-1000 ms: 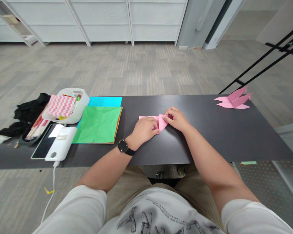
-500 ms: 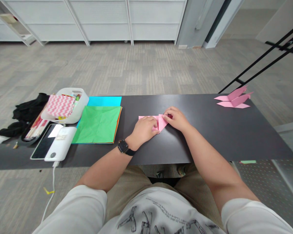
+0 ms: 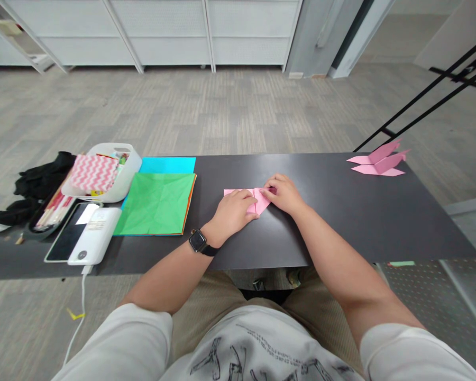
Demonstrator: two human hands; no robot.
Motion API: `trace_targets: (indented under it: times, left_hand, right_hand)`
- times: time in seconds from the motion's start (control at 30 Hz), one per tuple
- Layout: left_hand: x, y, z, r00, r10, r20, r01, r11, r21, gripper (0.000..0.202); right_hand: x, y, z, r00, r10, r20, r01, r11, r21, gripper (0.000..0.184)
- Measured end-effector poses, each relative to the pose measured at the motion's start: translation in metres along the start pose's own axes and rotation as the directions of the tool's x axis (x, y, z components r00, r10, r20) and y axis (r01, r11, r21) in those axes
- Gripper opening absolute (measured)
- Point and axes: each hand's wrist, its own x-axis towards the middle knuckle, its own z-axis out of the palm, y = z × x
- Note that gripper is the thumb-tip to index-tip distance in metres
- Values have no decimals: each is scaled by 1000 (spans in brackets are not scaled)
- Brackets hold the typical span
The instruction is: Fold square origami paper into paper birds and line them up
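A piece of folded pink paper [image 3: 262,203] lies on the dark table in front of me. My left hand [image 3: 235,208] rests over its left part, fingers bent together and thumb near the lower edge, holding it against the tabletop. At the paper's upper right, my right hand [image 3: 284,192] pinches the edge between thumb and fingers. Both hands hide much of the paper, so its full shape does not show. Two pink folded paper birds [image 3: 381,159] stand side by side at the table's far right.
Left of my hands lie a green paper stack [image 3: 156,203] and a blue sheet [image 3: 168,164]. Farther left are a white basket [image 3: 129,172], a pencil case [image 3: 49,219], a black cloth [image 3: 43,177], a phone [image 3: 65,238] and a white power bank [image 3: 95,235] with a cable [image 3: 83,296].
The right flap of the pink paper, raised before, now lies lower and flatter. My right hand has shifted slightly with it; my left hand stays nearly in place.
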Motion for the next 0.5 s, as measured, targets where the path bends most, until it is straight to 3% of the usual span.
trace_targets:
  times: [0.23, 0.5]
  left_hand:
    - [2, 1, 1, 1000, 0, 6, 0, 1000, 5, 19]
    - [1, 3, 5, 1000, -12, -23, 13, 999, 35, 34]
  right_hand:
    - [1, -1, 1, 1000, 20, -9, -20, 1000, -7, 15]
    - [2, -3, 3, 999, 36, -20, -36, 999, -39, 10]
